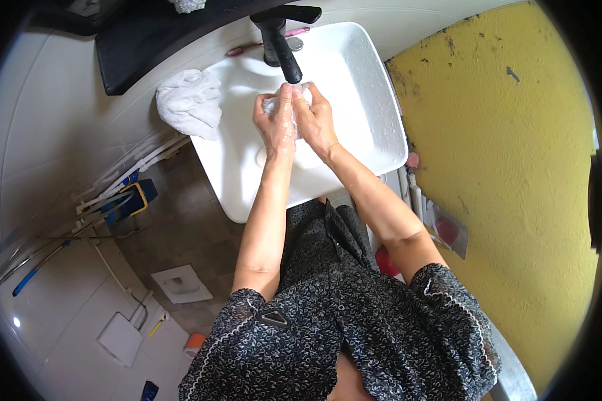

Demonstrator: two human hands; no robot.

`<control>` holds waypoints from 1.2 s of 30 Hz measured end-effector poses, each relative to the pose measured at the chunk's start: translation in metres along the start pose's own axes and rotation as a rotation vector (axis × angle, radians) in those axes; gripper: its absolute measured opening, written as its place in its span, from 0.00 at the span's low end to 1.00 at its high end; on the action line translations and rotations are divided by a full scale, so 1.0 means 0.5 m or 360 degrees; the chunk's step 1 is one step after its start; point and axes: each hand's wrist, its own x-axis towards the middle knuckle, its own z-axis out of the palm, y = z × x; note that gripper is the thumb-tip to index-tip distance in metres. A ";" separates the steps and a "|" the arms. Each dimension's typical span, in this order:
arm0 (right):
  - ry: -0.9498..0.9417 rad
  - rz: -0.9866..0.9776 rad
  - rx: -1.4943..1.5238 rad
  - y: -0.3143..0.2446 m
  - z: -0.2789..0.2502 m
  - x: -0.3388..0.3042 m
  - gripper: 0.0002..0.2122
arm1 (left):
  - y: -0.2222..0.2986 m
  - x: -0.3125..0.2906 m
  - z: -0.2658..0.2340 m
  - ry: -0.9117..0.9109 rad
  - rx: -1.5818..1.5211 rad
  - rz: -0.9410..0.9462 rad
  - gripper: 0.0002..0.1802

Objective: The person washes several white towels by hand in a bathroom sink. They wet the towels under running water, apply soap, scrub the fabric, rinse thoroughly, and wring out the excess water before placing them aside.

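Note:
Both my hands are together over the white sink, just below the spout of the black faucet. My left hand has its fingers curled around a wet white cloth, thumb pointing up toward the spout. Closed on the same cloth from the other side is my right hand, its thumb beside the left one. Water or suds glisten on the skin. Most of the cloth is hidden by my fingers, so its exact kind does not show.
A bunched white cloth hangs over the sink's left corner. Behind the faucet lies a pink toothbrush-like stick. A black shelf juts out at upper left; a stained yellow wall stands close on the right. A blue bucket sits lower left.

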 end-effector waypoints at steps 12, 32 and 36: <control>-0.0813 0.1333 0.1438 0.116 0.001 0.074 0.10 | 0.047 0.003 0.010 -0.0568 0.1161 0.1525 0.13; -0.0907 -0.0057 -0.0057 -0.033 -0.076 0.064 0.14 | 0.029 0.032 -0.074 -0.0854 -0.0105 -0.0305 0.56; -0.0769 0.0029 -0.0162 -0.016 -0.068 0.096 0.13 | 0.014 -0.008 -0.043 -0.0892 0.1164 0.0287 0.59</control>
